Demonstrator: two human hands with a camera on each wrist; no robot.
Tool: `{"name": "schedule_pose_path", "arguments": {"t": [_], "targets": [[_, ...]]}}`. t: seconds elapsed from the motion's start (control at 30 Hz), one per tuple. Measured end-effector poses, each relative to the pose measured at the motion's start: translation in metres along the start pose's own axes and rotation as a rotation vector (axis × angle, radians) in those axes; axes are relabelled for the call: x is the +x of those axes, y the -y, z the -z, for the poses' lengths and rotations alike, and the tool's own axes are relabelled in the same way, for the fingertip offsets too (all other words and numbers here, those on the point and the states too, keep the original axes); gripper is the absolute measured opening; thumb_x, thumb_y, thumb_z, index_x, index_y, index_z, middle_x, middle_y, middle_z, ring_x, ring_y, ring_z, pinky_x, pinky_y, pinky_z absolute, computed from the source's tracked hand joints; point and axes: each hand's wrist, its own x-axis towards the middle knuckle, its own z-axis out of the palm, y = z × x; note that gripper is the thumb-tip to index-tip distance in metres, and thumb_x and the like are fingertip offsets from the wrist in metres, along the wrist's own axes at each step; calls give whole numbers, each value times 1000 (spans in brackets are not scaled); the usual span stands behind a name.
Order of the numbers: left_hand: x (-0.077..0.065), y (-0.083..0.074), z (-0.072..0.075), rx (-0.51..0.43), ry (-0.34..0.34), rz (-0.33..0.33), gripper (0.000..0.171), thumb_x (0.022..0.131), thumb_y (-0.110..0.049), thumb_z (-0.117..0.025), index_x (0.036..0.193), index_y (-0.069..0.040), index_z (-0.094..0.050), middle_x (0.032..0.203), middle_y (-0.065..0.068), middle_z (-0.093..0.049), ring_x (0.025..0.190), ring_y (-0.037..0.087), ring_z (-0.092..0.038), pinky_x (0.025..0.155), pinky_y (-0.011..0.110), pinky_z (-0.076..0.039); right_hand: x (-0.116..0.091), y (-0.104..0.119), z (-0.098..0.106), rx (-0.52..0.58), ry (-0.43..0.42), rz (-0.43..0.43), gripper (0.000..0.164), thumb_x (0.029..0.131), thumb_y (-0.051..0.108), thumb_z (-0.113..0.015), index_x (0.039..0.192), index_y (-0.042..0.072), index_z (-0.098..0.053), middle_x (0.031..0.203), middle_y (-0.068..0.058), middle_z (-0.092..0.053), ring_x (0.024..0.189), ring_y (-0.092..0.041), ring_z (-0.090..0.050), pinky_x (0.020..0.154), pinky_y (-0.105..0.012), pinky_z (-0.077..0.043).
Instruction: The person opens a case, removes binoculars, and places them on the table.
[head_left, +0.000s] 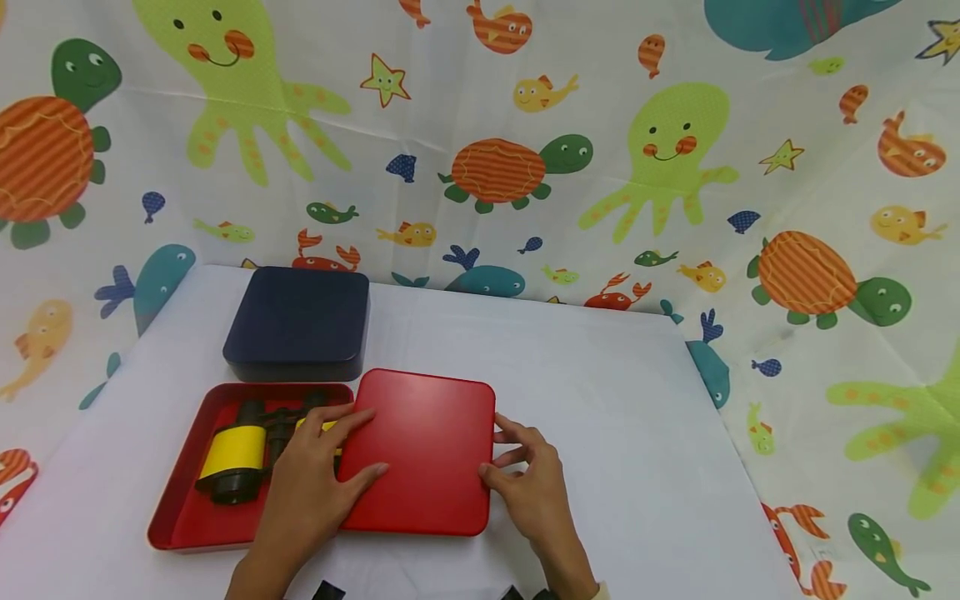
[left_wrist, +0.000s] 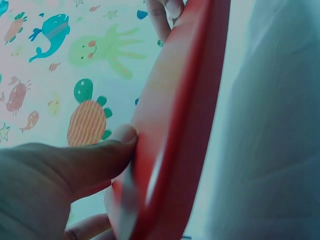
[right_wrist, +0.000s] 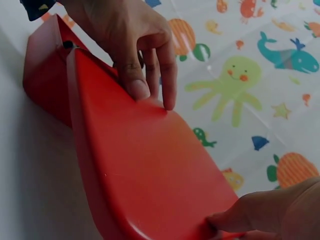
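A flat red metal lid [head_left: 423, 458] lies tilted between both hands, its left edge overlapping the right side of a red box [head_left: 178, 510]. My left hand [head_left: 309, 483] holds the lid's left edge, with thumb and index finger reaching onto its top face; the thumb [left_wrist: 107, 160] shows close up in the left wrist view. At the opposite edge my right hand [head_left: 534, 483] pinches the lid, thumb [right_wrist: 245, 212] on top. Inside the box sit black and yellow binoculars [head_left: 236, 450], partly hidden behind my left hand.
A dark blue closed tin [head_left: 298, 321] stands just behind the red box. White cloth [head_left: 600, 433] covers the table, and a sheet printed with sea animals [head_left: 637, 75] hangs behind it.
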Motion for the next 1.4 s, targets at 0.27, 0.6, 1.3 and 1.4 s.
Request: {"name": "schedule_pose_path", "arguments": {"t": [0.27, 0.6, 1.3, 1.4], "targets": [[2, -10, -18, -36, -56, -38, 76, 69, -24, -102, 137, -13, -71, 133, 17, -63, 122, 38, -62, 94, 60, -61, 3, -6, 15, -11, -21, -15, 63, 85, -3, -79, 142, 24, -69, 122, -9, -69, 91, -23, -67, 67, -29, -62], [3, -21, -35, -29, -42, -25, 75, 69, -26, -102, 136, -12, -72, 134, 18, -63, 121, 38, -63, 93, 57, -63, 9, -14, 28, -16, -37, -35, 63, 85, -5, -78, 141, 22, -70, 123, -10, -69, 92, -25, -65, 68, -30, -63], [1, -26, -69, -48, 26, 74, 77, 71, -26, -101, 140, -14, -70, 136, 17, -62, 120, 35, -62, 94, 55, -63, 14, -34, 40, -48, -45, -84, 62, 86, -3, -79, 142, 20, -69, 124, -12, -69, 92, -23, -65, 66, -30, -61], [2, -25, -72, -46, 40, 89, 77, 71, -26, -101, 140, -14, -70, 137, 17, -62, 121, 35, -62, 93, 55, -63, 15, -37, 39, -38, -44, -89, 63, 86, -3, -80, 143, 19, -68, 125, -12, -69, 91, -24, -65, 63, -29, -60]]}}
